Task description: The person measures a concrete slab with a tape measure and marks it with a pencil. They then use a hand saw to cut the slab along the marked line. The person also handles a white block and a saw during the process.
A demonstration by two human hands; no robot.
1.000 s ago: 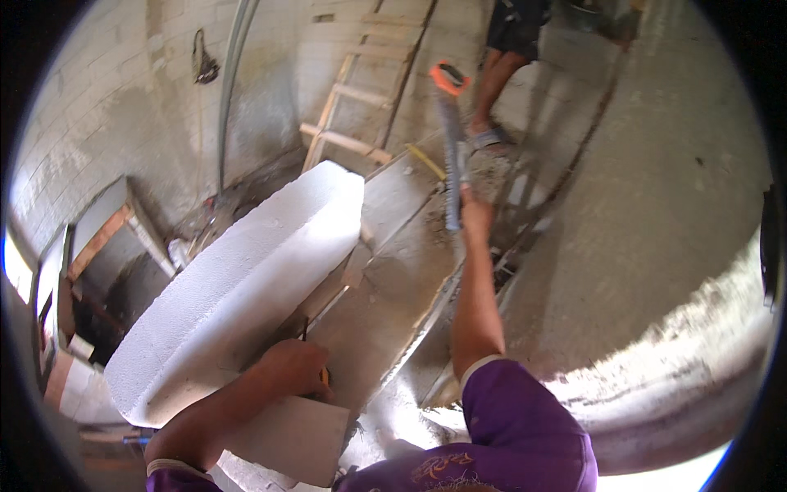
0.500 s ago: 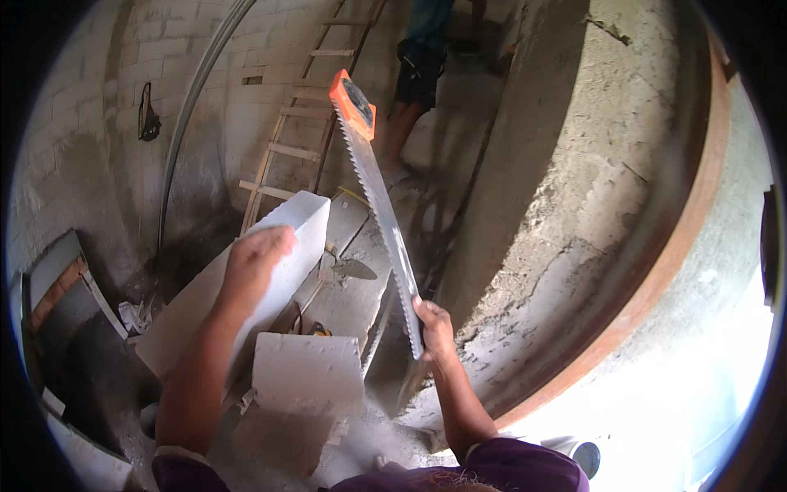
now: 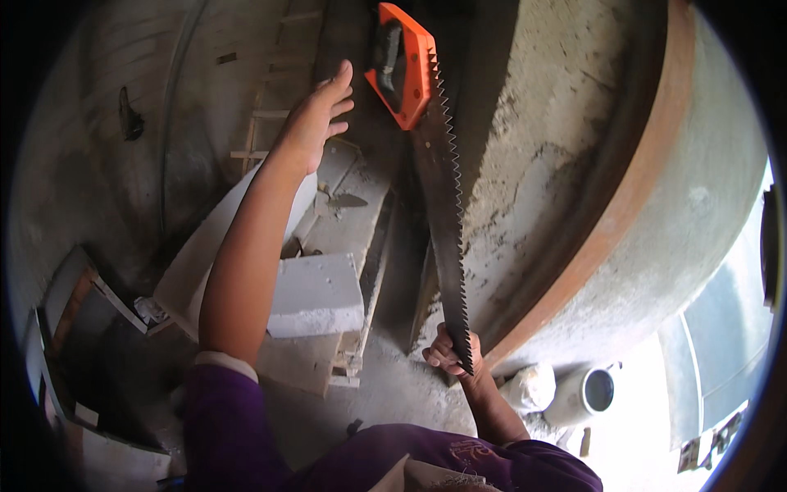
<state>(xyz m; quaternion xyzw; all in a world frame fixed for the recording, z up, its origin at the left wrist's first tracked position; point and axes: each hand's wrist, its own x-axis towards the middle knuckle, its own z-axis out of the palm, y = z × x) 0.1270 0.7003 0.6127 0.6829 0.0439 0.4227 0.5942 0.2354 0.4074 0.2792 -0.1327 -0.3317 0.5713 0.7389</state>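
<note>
A hand saw [image 3: 445, 197] with a long toothed blade stands nearly upright before me, its orange handle at the top. My right hand [image 3: 447, 354] grips the blade's lower end, fingers wrapped round it. Left of the handle, my left hand [image 3: 318, 119] is raised with fingers spread, holding nothing and apart from the saw. Below that hand a long white block [image 3: 193, 250] lies slanting, partly hidden by my left forearm. A shorter white block [image 3: 318, 295] rests on the boards beside it. Near them lies a trowel [image 3: 348, 200].
A rough concrete ledge [image 3: 557, 107] with a reddish-brown edge [image 3: 611, 225] curves along the right. A wooden ladder [image 3: 266, 123] leans at the back wall. A bucket [image 3: 597, 389] and a white sack [image 3: 531, 389] stand at lower right. A wooden frame [image 3: 82, 287] is at the left.
The saw has turned over, its teeth now facing right, and its handle has moved up and right. My left hand has risen off the long block toward the handle, fingers spreading. My view has shifted.
</note>
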